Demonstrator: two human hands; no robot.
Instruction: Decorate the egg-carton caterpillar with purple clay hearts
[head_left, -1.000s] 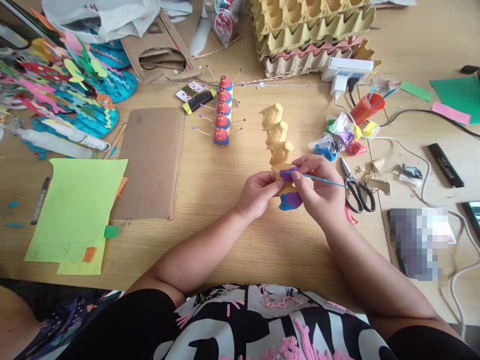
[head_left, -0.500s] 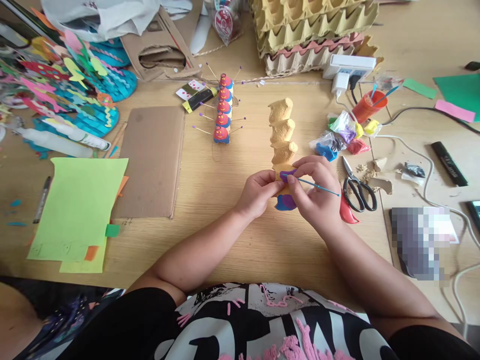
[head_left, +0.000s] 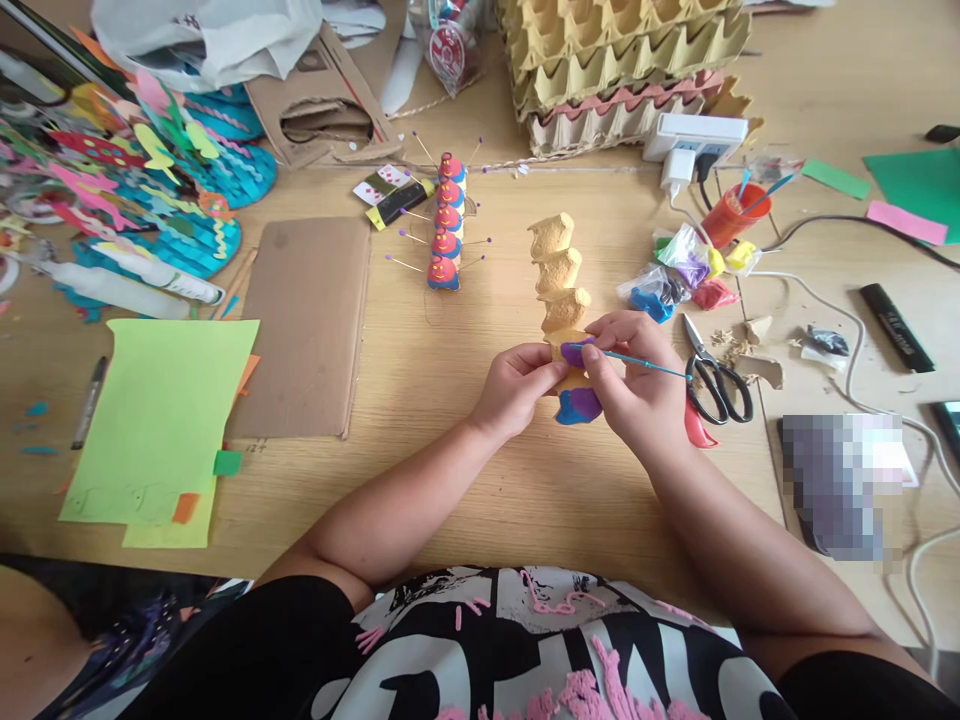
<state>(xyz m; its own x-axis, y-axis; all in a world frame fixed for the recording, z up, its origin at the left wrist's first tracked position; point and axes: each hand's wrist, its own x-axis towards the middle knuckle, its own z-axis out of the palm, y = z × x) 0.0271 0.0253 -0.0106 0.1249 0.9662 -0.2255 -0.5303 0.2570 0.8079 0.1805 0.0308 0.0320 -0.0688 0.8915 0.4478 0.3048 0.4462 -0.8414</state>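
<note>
A yellow strip of egg carton point(head_left: 564, 310) stretches away from me, its cups in a row. My left hand point(head_left: 519, 385) pinches the strip's left side near the lower end. Between the thumb and fingers of my right hand point(head_left: 634, 375) is a thin blue modelling tool point(head_left: 649, 363), its tip at a purple clay patch point(head_left: 576, 353) on one cup. The lowest cup carries blue and purple clay point(head_left: 579, 406). Farther left stands a finished-looking caterpillar point(head_left: 448, 220) with red and blue clay faces and purple-tipped sticks.
Scissors point(head_left: 716, 380), bagged clay point(head_left: 651, 300) and an orange cup point(head_left: 736, 215) lie to the right. Stacked egg trays point(head_left: 622, 70) stand behind. Cardboard point(head_left: 300, 330) and green paper point(head_left: 161, 420) are at left, near colourful paper sea figures point(head_left: 150, 180). Cables cross the right side.
The strip's far end has swung slightly left and nearer, and its lower end slightly right. The blue tool in my right hand now lies flatter, its free end shifted right and up.
</note>
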